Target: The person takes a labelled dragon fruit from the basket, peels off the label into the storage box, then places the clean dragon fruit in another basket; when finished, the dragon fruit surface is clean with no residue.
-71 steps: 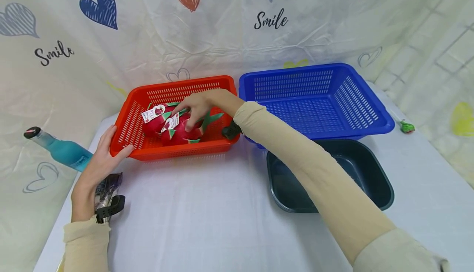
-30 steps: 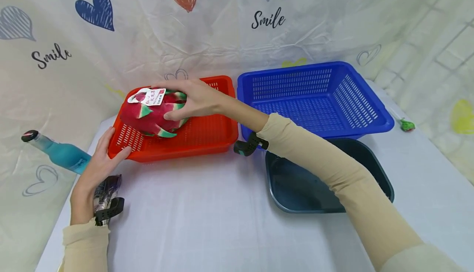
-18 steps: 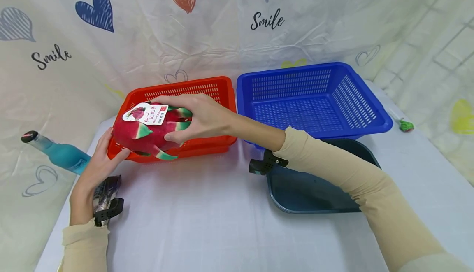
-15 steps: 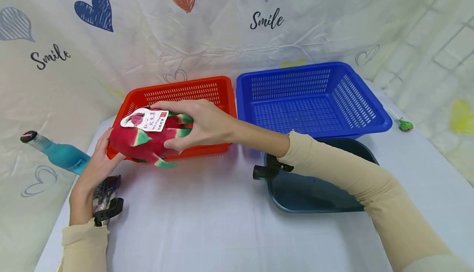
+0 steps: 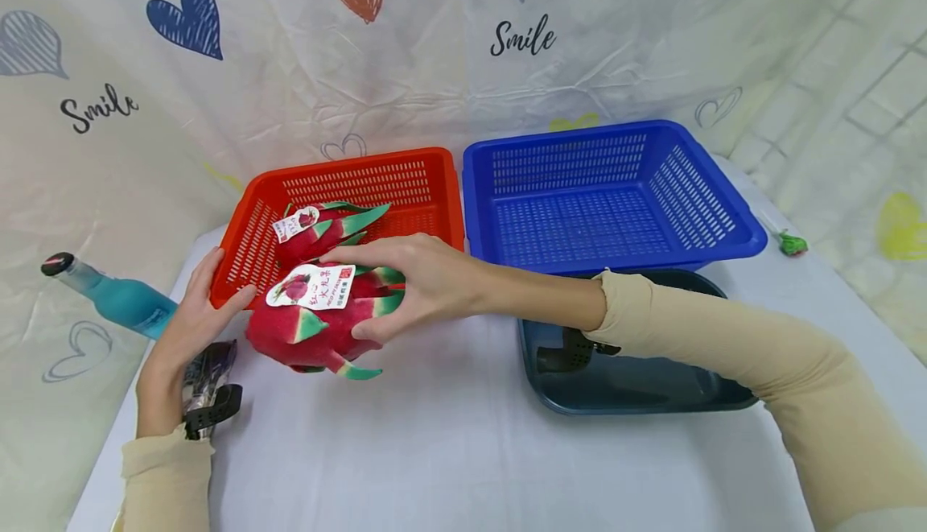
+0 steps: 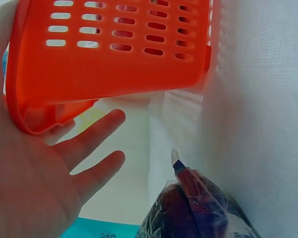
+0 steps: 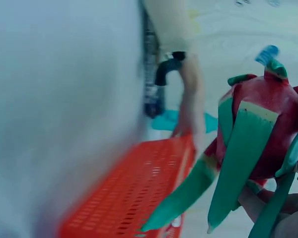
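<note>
The fingers (image 5: 365,254) of the right hand (image 5: 438,278) are wrapped around a big crimson, oval dragon fruit with green-tipped scales and a white label (image 5: 329,327), which sits in the air by the front edge of the perforated red plastic basket (image 5: 355,182).

Main worry, imo: it's gripped near the leafy end, so the heavy-looking round end sticks out and could tip or twist free if the hold loosens. Those stiff-looking green tips might also snag the basket's front rim if the fruit swings back or dips, and a snag could tug the basket along. If it slipped, it'd probably land on the white-covered worktop (image 5: 434,451) or knock the rim.

As for the hands: the right thumb and fingers are only as far apart as the fruit between them, thumb on the near side. The left hand (image 5: 195,307) has its fingers spread and fairly straight against the basket's near-left corner, thumb well apart from them. A second, smaller-looking red dragon fruit with a white label (image 5: 304,252) lies inside the basket.
</note>
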`<state>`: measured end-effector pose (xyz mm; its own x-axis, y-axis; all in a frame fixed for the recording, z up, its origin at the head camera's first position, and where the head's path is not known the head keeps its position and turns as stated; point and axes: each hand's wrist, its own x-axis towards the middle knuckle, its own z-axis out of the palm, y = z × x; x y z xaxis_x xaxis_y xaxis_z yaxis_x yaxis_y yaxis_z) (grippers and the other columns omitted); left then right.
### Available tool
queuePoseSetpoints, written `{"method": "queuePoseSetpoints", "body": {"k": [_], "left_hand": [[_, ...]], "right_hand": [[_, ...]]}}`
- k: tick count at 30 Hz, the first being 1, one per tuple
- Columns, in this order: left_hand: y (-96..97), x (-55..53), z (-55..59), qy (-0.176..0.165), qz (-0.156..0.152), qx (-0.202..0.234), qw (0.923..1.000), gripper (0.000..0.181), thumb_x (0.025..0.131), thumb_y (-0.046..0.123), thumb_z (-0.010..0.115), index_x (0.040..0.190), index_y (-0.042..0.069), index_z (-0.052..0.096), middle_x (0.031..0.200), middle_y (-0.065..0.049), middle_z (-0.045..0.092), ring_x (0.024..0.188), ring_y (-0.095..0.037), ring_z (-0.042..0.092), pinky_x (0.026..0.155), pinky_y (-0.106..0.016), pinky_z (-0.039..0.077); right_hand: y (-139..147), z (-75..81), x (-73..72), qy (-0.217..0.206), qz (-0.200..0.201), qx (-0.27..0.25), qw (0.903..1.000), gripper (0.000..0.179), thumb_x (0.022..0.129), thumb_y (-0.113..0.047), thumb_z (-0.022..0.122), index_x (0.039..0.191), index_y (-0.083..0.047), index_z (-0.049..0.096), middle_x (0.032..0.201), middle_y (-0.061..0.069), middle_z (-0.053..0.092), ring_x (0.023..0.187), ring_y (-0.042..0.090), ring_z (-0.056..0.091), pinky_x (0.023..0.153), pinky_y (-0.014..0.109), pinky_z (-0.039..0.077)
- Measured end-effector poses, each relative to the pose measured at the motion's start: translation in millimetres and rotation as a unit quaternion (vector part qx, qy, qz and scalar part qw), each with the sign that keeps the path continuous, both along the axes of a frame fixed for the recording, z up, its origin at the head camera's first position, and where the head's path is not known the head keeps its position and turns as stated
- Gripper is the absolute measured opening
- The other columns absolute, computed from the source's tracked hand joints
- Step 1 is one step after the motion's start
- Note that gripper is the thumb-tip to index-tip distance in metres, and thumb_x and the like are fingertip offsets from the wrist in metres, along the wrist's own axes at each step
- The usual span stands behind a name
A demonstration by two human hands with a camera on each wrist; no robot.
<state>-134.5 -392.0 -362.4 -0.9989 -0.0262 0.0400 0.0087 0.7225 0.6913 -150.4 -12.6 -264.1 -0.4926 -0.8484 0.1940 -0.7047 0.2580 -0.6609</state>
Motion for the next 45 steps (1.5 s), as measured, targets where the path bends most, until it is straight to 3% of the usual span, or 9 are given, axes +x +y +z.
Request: {"method": "queuePoseSetpoints", "body": {"k": [8, 18, 27, 30, 34, 35, 39, 45], "left_hand": [[-0.5, -0.8, 3.1, -0.014, 0.013, -0.012, 0.9998, 0.087, 0.094, 0.039, 0.056, 0.157, 0.018, 0.000, 0.159, -0.021, 0.010, 0.132, -0.045, 0.028, 0.068, -0.003, 0.041], [-0.8, -1.6, 2.0, -0.017, 0.005, -0.010, 0.9998, 0.086, 0.095, 0.038, 0.056, 0.157, 0.018, 0.000, 0.160, -0.020, 0.008, 0.133, -0.045, 0.026, 0.070, -0.003, 0.040], [0.3, -2.2, 1.9, -0.019, 0.010, -0.018, 0.9996, 0.087, 0.094, 0.041, 0.055, 0.157, 0.018, -0.001, 0.161, -0.020, 0.007, 0.133, -0.046, 0.028, 0.071, -0.008, 0.046], [-0.9, -1.7, 2.4, -0.020, 0.013, -0.023, 0.9995, 0.088, 0.094, 0.041, 0.056, 0.157, 0.019, -0.002, 0.160, -0.020, 0.007, 0.133, -0.047, 0.028, 0.075, -0.020, 0.053], [-0.8, -0.9, 3.0, -0.019, 0.012, -0.020, 0.9996, 0.088, 0.094, 0.041, 0.056, 0.157, 0.019, -0.001, 0.161, -0.019, 0.006, 0.133, -0.046, 0.027, 0.074, -0.016, 0.051], [-0.8, -0.8, 3.1, -0.018, 0.010, -0.017, 0.9996, 0.087, 0.094, 0.041, 0.056, 0.157, 0.019, -0.001, 0.161, -0.019, 0.006, 0.134, -0.046, 0.026, 0.072, -0.011, 0.047], [-1.4, -1.2, 2.5, -0.012, 0.005, -0.010, 0.9999, 0.087, 0.094, 0.039, 0.056, 0.157, 0.018, -0.001, 0.160, -0.020, 0.008, 0.133, -0.046, 0.026, 0.069, -0.004, 0.041], [-2.3, -2.7, 1.0, -0.012, 0.006, -0.008, 0.9999, 0.086, 0.095, 0.038, 0.055, 0.157, 0.018, 0.000, 0.160, -0.020, 0.007, 0.133, -0.046, 0.026, 0.070, -0.003, 0.040]], "right_hand": [[9.3, -14.3, 13.0, -0.013, 0.039, 0.097, 0.9945, 0.074, 0.079, -0.041, 0.073, 0.146, -0.026, 0.043, 0.130, -0.004, 0.060, 0.117, 0.009, 0.051, 0.081, 0.016, 0.052], [20.2, -35.9, 17.7, -0.072, 0.002, 0.127, 0.9893, 0.073, 0.080, -0.040, 0.073, 0.145, -0.028, 0.044, 0.130, -0.006, 0.059, 0.119, 0.010, 0.050, 0.077, 0.015, 0.053], [36.0, -53.2, 16.1, -0.040, -0.034, 0.183, 0.9817, 0.073, 0.079, -0.044, 0.074, 0.144, -0.028, 0.045, 0.128, -0.002, 0.060, 0.118, 0.013, 0.053, 0.078, 0.022, 0.056], [38.1, -59.1, 16.5, -0.035, -0.037, 0.192, 0.9801, 0.074, 0.079, -0.044, 0.075, 0.144, -0.028, 0.045, 0.128, 0.000, 0.060, 0.118, 0.014, 0.053, 0.078, 0.023, 0.056], [37.7, -64.0, 17.7, -0.035, -0.026, 0.212, 0.9762, 0.075, 0.078, -0.044, 0.076, 0.145, -0.029, 0.044, 0.129, 0.002, 0.057, 0.119, 0.015, 0.051, 0.078, 0.022, 0.056], [37.2, -64.7, 17.8, -0.034, -0.025, 0.219, 0.9748, 0.076, 0.078, -0.045, 0.076, 0.145, -0.029, 0.044, 0.130, 0.003, 0.056, 0.120, 0.015, 0.050, 0.078, 0.022, 0.056], [35.3, -66.9, 17.5, -0.058, -0.024, 0.225, 0.9723, 0.077, 0.078, -0.044, 0.077, 0.146, -0.029, 0.042, 0.130, 0.003, 0.052, 0.120, 0.015, 0.048, 0.078, 0.023, 0.056], [34.9, -73.5, 17.0, -0.129, -0.019, 0.196, 0.9718, 0.078, 0.079, -0.038, 0.078, 0.147, -0.027, 0.039, 0.133, 0.004, 0.045, 0.125, 0.016, 0.044, 0.081, 0.024, 0.056]]}}
